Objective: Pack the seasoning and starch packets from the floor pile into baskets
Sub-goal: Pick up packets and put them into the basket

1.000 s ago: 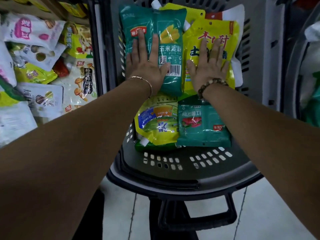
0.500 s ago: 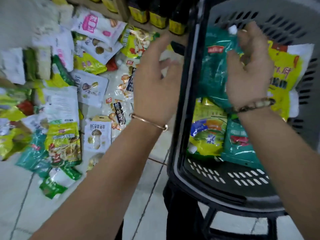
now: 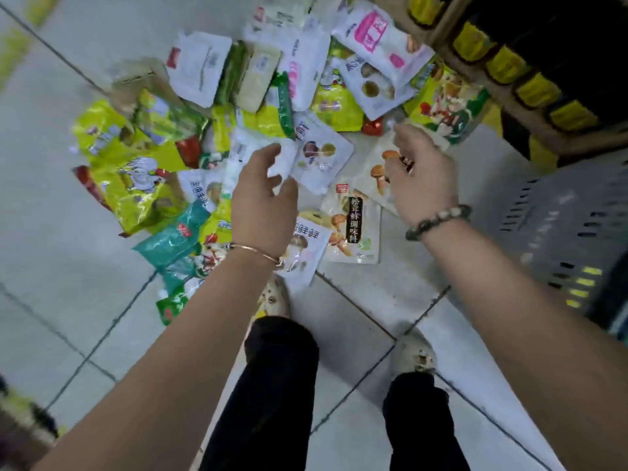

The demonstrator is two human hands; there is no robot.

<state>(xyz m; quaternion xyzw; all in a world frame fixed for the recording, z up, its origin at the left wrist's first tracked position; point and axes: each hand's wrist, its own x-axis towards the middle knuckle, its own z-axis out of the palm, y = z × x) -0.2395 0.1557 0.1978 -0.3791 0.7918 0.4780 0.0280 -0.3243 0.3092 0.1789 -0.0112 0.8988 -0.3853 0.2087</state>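
Both hands hang over the packets with fingers loosely bent and nothing in them. The left hand [image 3: 263,202], with a thin bangle [image 3: 258,251] at the wrist, is palm down, just left of the mushroom packet with the black label [image 3: 353,229]. The right hand [image 3: 423,175], with a bead bracelet [image 3: 438,220], is above and to the right of that packet. Its fingertips point down over a pale packet with orange mushrooms [image 3: 375,171]; whether they touch it cannot be told.

The mushroom packet lies flat on the tiled floor [image 3: 356,300], at the near edge of the pile of packets [image 3: 244,83], which spreads away from it to the left and beyond. A white packet printed with mushrooms [image 3: 321,158] lies just beyond it, between the two hands. Left of it are a teal packet [image 3: 173,237] and a large yellow-green bag [image 3: 136,178].

Well to the right of the mushroom packet stands a grey basket [image 3: 560,232] with slotted walls; its inside is not in view. Beyond and to the right, dark bottles with yellow labels [image 3: 506,64] stand in a row on a low shelf [image 3: 475,96]. Nearer than the packet, two light shoes [image 3: 273,297] stand on the tiles.
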